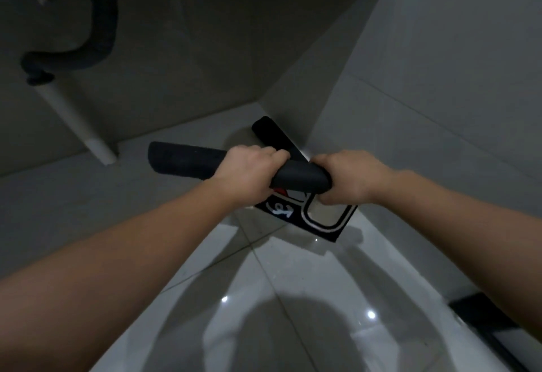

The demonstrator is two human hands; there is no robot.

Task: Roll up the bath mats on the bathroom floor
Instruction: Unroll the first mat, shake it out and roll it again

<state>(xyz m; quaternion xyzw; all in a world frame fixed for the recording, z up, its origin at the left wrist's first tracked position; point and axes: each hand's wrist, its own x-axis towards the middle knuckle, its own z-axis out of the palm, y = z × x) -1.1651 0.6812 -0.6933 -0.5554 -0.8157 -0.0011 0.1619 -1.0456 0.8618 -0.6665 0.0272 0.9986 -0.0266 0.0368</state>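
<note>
A black bath mat [299,179] lies partly rolled on the glossy tiled floor, its dark underside outward. My left hand [249,170] and my right hand [349,179] both grip this roll from above. The flat, unrolled end [322,219] shows a white looped line, some red and white lettering on black. A second rolled black mat [184,159] lies just left of my left hand. A third dark roll [269,134] rests behind, against the wall corner.
A tiled wall [425,93] rises close on the right and meets the floor beside the mat. At the back left a grey drain hose [96,34] and a white pipe [73,119] come down under a basin. A dark strip [484,316] lies at bottom right.
</note>
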